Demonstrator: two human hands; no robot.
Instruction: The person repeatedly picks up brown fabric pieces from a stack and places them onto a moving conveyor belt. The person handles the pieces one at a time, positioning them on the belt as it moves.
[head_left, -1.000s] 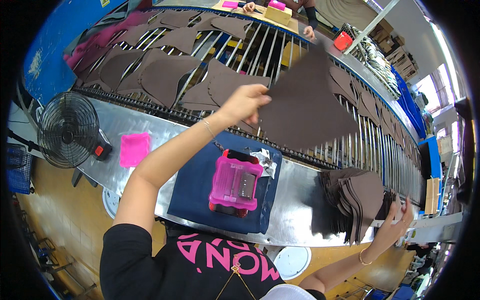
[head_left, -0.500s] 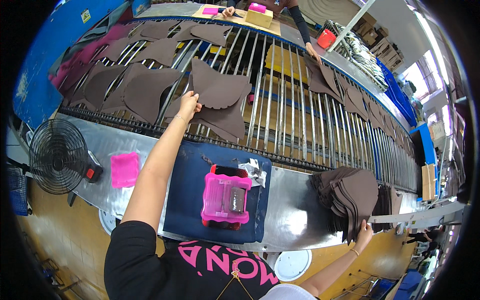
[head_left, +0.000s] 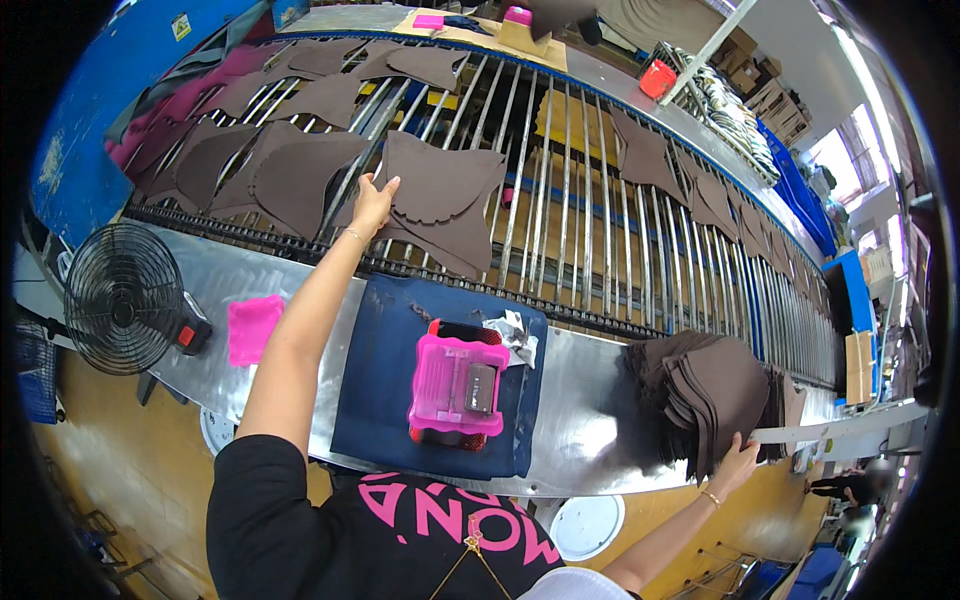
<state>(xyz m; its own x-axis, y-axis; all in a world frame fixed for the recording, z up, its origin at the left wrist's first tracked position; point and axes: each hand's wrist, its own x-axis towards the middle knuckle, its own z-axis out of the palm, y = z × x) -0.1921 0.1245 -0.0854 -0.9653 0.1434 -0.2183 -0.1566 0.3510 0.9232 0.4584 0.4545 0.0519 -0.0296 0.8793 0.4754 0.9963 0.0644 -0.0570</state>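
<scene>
So, biggest first: conveyor [head_left: 560,308] slants across the upper frame, its bars probably there to carry panels [head_left: 305,180] flat. Metal counter [head_left: 575,395] runs along its near side, presumably for easy reach. Blue mat [head_left: 375,400], centre, likely shields the metal. Fan [head_left: 122,298], far left, sits clear of the mat. Pile [head_left: 715,385], lower right, layered roughly alike, maybe for quick picking; right hand [head_left: 737,462] at its lower edge, can't tell if pinching. Held panel [head_left: 440,175], upper centre over the bars, overlapping another; left hand's [head_left: 372,207] grip pinches its left edge, apparently leaving the rest flat. Pink box [head_left: 440,385] on the mat, pink tray [head_left: 256,328] left.
</scene>
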